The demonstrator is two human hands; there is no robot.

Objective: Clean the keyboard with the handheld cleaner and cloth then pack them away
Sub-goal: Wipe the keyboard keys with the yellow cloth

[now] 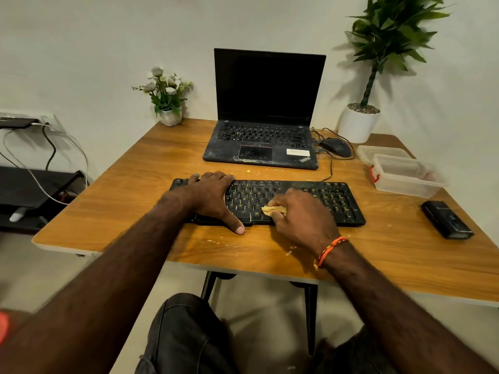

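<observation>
Near the front edge of the tabletop, the right hand is curled round a bunched yellow cloth, pressing it onto the keys at the middle of the black keyboard. The left hand lies spread flat over the keyboard's left half, thumb down on the wood just in front. Crumbs dot the wood around the wrists. Out toward the right edge sits the black handheld cleaner, well apart from the keyboard, and behind it a clear plastic box with its lid alongside. At the back edge stands an open laptop, dusty, with a mouse beside it. A small flower pot fills the back left corner, a tall potted plant the back right.
</observation>
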